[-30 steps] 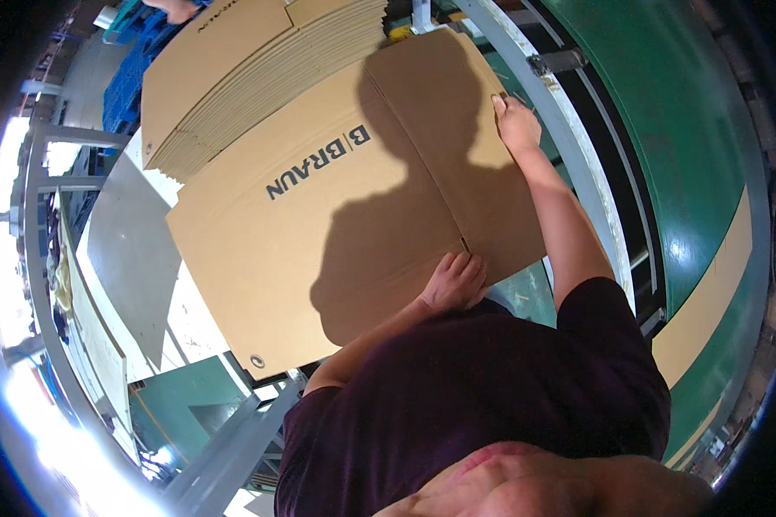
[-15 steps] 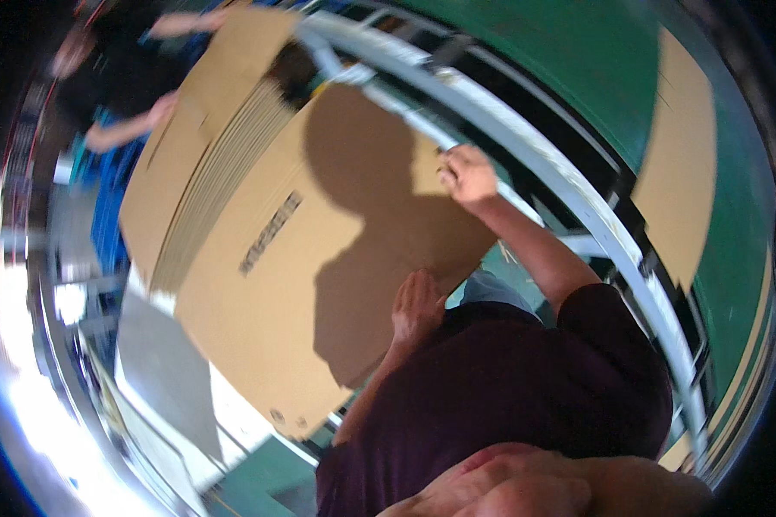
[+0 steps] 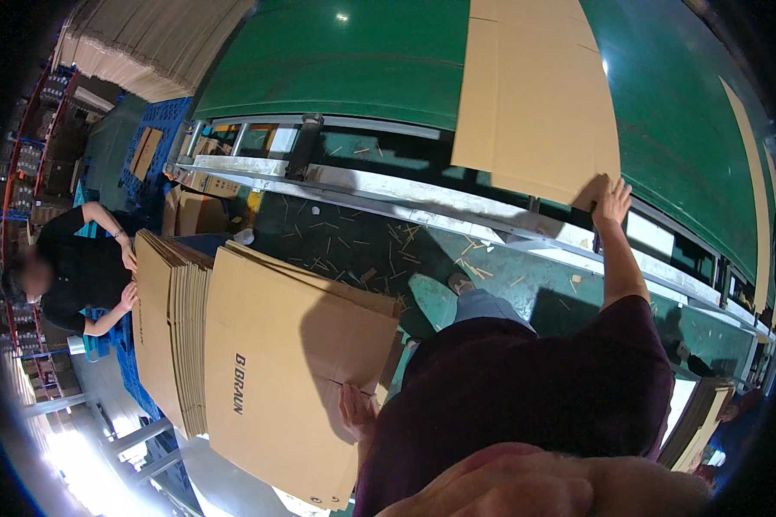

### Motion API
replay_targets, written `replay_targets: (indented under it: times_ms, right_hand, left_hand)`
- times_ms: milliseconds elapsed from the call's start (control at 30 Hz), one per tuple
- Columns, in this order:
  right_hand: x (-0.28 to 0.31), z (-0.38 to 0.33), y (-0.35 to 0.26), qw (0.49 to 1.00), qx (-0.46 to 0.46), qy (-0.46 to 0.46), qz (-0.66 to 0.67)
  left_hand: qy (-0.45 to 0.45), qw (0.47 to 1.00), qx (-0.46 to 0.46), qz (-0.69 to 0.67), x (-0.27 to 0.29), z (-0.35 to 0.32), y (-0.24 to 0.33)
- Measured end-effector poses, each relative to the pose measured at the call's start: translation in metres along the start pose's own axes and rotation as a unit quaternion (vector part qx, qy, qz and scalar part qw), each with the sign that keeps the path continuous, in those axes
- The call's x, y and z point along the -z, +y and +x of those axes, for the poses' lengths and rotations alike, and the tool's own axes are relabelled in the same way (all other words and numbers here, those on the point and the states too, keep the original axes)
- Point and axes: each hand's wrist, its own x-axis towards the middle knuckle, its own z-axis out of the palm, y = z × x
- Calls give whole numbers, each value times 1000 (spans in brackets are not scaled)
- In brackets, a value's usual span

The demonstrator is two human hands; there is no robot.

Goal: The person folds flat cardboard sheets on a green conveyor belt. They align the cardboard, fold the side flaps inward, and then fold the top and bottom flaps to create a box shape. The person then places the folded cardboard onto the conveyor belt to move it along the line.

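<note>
My left hand (image 3: 356,414) lies with its fingers stretched out on the top sheet of a stack of flat brown cardboard (image 3: 276,370). The stack stands close to my left, with dark print on its face. Out to the right, my right hand (image 3: 610,204) is at the near corner of a single flat cardboard sheet (image 3: 539,95). Its fingers are apart at the sheet's edge, and its shadow falls on the board. That sheet lies on the green conveyor belt (image 3: 388,65) and overhangs the near rail.
A metal rail (image 3: 388,194) runs along the belt's near side. Cardboard scraps (image 3: 405,246) litter the floor. At left, a co-worker (image 3: 82,267) touches another cardboard stack (image 3: 168,336). More sheets stand piled on a blue pallet (image 3: 159,121). Another sheet (image 3: 750,172) lies farther right on the belt.
My view has swung toward the belt. My right hand has left the stack's corner and reached out to the sheet on the belt. My left hand remains on the stack.
</note>
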Motion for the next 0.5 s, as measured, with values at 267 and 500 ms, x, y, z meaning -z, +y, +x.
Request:
replay_targets:
  times_ms: [267, 500]
  right_hand:
    - [-50, 44, -42, 937, 284, 140, 150]
    - [205, -33, -69, 799, 427, 245, 345]
  left_hand:
    - [22, 1000, 14, 1, -1, 18, 11]
    - [38, 998, 40, -30, -12, 11, 9]
